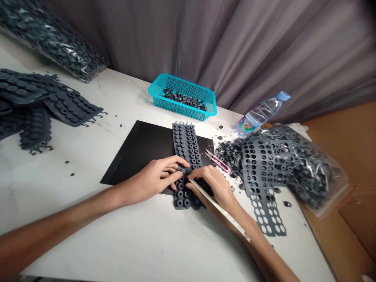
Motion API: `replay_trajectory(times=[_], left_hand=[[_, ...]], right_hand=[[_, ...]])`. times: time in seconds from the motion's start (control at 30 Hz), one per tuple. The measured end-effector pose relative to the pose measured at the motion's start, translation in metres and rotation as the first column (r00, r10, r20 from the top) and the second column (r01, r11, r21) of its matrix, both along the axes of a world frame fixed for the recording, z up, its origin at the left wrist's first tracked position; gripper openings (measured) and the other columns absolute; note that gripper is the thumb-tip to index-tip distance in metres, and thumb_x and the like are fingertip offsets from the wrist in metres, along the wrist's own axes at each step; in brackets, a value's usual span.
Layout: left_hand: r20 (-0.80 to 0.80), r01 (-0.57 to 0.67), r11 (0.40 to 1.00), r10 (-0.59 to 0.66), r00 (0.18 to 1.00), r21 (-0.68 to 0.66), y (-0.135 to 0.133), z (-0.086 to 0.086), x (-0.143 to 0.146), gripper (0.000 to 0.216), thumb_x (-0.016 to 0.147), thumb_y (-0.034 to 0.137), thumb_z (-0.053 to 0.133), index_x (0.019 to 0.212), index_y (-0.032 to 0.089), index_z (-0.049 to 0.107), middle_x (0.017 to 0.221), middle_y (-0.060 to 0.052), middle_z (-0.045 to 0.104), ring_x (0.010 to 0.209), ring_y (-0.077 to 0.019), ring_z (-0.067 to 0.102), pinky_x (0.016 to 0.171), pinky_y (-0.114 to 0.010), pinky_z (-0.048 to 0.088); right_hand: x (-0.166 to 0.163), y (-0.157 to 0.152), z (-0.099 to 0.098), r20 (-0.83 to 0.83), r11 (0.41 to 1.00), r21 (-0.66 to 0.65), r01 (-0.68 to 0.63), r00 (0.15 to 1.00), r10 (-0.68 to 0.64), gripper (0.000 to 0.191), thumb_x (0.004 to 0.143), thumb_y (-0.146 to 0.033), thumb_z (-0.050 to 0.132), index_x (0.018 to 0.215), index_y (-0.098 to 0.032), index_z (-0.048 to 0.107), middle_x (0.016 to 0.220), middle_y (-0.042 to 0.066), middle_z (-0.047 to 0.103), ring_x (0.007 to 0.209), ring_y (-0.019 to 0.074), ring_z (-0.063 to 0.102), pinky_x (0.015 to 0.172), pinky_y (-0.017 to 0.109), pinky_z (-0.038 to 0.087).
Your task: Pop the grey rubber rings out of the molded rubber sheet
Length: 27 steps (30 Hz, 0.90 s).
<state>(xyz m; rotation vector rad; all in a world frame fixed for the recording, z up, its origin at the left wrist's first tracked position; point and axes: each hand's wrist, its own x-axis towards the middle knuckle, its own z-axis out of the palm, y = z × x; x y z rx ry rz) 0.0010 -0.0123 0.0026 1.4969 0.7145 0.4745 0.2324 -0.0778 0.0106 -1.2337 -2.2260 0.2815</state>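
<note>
A dark grey rubber sheet (186,143) with rows of round, ring-like parts lies across a black mat (141,145), its near end folded over or doubled. My left hand (160,174) pinches the sheet's left edge between thumb and fingers. Close beside it, my right hand (216,184) is closed around a long, slim, whitish tool (221,211). The tool's tip meets the sheet between both hands, and its other end points back along my right forearm. Fingers partly hide the spot being worked. Pink-handled thread snips (217,161) lie just right of the sheet.
A turquoise basket (185,111) holding small black rings stands behind the mat. To the right are loose rings (230,154), punched-out sheets (261,176), a filled plastic bag (317,176) and a water bottle (261,113). More sheets (70,103) and another bag (67,47) lie left.
</note>
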Motion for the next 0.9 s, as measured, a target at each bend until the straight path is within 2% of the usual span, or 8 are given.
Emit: replay_trajectory(times=[0.1,0.27,0.5,0.63,0.77,0.9], left_hand=[[0.013,0.027,1.000,-0.026,1.000,-0.014,0.004,0.003,-0.002,0.031,0.101,0.038,0.061,0.128,0.021,0.063,0.099,-0.003,0.071,0.082,-0.0172,0.070,0.087,-0.034,0.058],[0.013,0.033,0.999,-0.033,0.999,-0.009,0.009,0.001,-0.004,0.031,0.099,0.027,0.060,0.130,0.021,0.063,0.104,-0.004,0.073,0.086,-0.0175,0.072,0.089,-0.034,0.057],[-0.001,0.030,1.000,-0.030,1.000,0.010,0.010,-0.001,-0.003,0.032,0.100,0.030,0.060,0.130,0.019,0.064,0.103,-0.005,0.075,0.086,-0.0183,0.073,0.088,-0.034,0.057],[-0.010,0.032,0.999,-0.032,0.999,0.023,0.010,-0.002,-0.003,0.033,0.099,0.027,0.060,0.131,0.019,0.064,0.104,-0.005,0.076,0.086,-0.0181,0.073,0.088,-0.034,0.057],[-0.005,0.032,0.999,-0.032,0.999,0.037,0.011,-0.003,-0.003,0.033,0.099,0.026,0.059,0.131,0.019,0.064,0.104,-0.005,0.076,0.086,-0.0185,0.073,0.089,-0.034,0.057],[-0.014,0.037,0.996,-0.036,0.999,0.077,0.011,-0.003,-0.004,0.034,0.100,0.029,0.058,0.132,0.020,0.065,0.101,-0.005,0.076,0.085,-0.0191,0.073,0.087,-0.034,0.057]], right_hand=[[-0.001,0.000,0.001,0.015,1.000,0.003,0.000,1.000,0.000,0.013,0.105,-0.034,0.062,0.107,-0.022,0.065,0.100,0.007,0.077,0.086,0.0203,0.068,0.077,0.034,0.049],[0.000,0.001,0.001,0.052,0.999,0.047,-0.021,0.998,0.019,0.010,0.104,-0.032,0.064,0.106,-0.022,0.065,0.096,0.005,0.077,0.085,0.0197,0.068,0.076,0.033,0.049],[0.001,0.002,-0.007,0.059,0.996,0.085,-0.017,0.998,0.012,0.015,0.106,-0.036,0.060,0.105,-0.022,0.066,0.094,0.005,0.077,0.083,0.0198,0.066,0.074,0.033,0.048],[0.001,0.003,-0.010,0.056,0.994,0.106,-0.027,0.998,0.021,0.013,0.105,-0.034,0.061,0.105,-0.022,0.065,0.093,0.005,0.076,0.082,0.0197,0.065,0.073,0.033,0.047],[-0.001,0.003,-0.007,0.092,0.993,0.119,0.000,0.996,-0.011,0.011,0.105,-0.033,0.061,0.104,-0.022,0.065,0.092,0.005,0.076,0.080,0.0196,0.066,0.072,0.032,0.048],[-0.004,0.001,-0.003,0.135,0.991,0.130,0.006,0.991,-0.024,0.014,0.104,-0.031,0.062,0.113,-0.021,0.065,0.092,0.006,0.075,0.080,0.0206,0.066,0.072,0.032,0.049]])
